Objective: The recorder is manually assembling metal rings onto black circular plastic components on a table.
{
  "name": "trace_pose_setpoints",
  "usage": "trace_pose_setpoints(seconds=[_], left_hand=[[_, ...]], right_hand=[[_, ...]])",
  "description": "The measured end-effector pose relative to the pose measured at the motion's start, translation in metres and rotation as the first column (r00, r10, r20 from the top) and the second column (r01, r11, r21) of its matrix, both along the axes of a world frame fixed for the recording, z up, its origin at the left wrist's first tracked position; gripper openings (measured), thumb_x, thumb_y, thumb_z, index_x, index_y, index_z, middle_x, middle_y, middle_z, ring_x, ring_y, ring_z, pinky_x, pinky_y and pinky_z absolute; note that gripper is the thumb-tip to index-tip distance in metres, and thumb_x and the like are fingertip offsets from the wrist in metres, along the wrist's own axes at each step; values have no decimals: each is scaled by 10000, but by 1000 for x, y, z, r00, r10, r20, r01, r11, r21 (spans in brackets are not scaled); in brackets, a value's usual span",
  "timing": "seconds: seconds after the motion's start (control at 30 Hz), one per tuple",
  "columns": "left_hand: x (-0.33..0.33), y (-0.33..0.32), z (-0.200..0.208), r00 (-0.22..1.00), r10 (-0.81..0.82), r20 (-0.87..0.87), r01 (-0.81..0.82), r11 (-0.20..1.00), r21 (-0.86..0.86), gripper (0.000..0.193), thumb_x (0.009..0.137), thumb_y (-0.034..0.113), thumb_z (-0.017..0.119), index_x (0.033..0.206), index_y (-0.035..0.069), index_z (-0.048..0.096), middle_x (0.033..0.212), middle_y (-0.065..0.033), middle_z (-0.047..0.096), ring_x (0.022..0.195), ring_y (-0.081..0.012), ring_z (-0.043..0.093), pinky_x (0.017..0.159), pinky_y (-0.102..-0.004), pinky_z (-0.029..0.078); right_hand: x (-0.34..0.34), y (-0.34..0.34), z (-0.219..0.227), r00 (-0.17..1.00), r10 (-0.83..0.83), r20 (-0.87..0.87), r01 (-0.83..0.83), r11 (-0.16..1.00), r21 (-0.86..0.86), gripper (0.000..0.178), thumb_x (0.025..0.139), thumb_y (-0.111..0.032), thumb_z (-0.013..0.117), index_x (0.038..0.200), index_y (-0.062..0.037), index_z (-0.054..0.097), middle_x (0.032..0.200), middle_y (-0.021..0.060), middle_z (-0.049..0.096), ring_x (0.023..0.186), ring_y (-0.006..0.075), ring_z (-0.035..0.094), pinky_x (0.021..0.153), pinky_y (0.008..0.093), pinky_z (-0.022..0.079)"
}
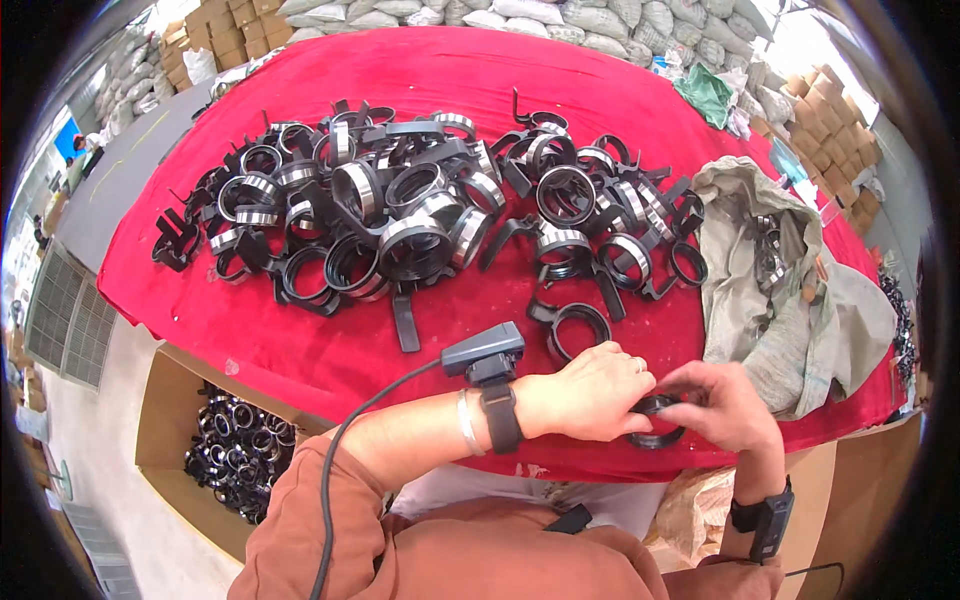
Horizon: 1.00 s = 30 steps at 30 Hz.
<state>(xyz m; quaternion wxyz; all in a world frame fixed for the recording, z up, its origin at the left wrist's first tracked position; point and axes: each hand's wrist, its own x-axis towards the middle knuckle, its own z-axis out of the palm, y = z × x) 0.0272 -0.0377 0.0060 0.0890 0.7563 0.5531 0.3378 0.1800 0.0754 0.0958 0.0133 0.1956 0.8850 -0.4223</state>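
- I see my left hand (590, 392) and right hand (725, 405) meeting at the near edge of the red table (300, 340), both closed around one black ring clamp (655, 432).
- The clamp sits between the two hands: left fingers curl over its top left, right fingers pinch its right side, and its lower arc shows beneath them.
- Just beyond my left hand lies a single black ring (578, 330) on the cloth.
- Farther back spreads the heap of black-and-silver clamps (420, 210).
- A grey sack (790, 300) slumps to the right; a cardboard box of clamps (235, 450) stands lower left.
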Motion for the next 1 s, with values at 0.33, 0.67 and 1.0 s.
trace_pose_setpoints(seconds=[0.33, 0.67, 1.0], left_hand=[[1, 11, -30, 994, -45, -101, 76, 943, 323, 314, 717, 322, 664, 726, 59, 494, 735, -88, 506, 651, -247, 537, 607, -356, 421], [9, 11, -26, 984, -160, -81, 175, 951, 256, 304, 742, 307, 631, 799, 22, 544, 782, -115, 553, 704, -244, 578, 616, -342, 471], [5, 15, -24, 992, 7, 128, -42, 962, 271, 361, 665, 264, 745, 774, 27, 494, 682, -119, 512, 561, -284, 554, 499, -377, 444]], right_hand=[[-126, 33, -12, 820, -154, -551, 295, 939, 176, 251, 856, -172, 603, 1014, 23, 600, 810, 106, 644, 676, 139, 604, 616, 271, 478], [-303, 86, -16, 984, -36, -176, 124, 844, 521, 728, 905, -577, 245, 979, 37, 629, 1026, 285, 592, 1036, 393, 554, 903, 448, 411], [-199, 130, 3, 688, -63, -723, 522, 735, 433, 315, 817, -324, 594, 957, -54, 677, 933, 155, 662, 897, 289, 640, 811, 366, 490]])
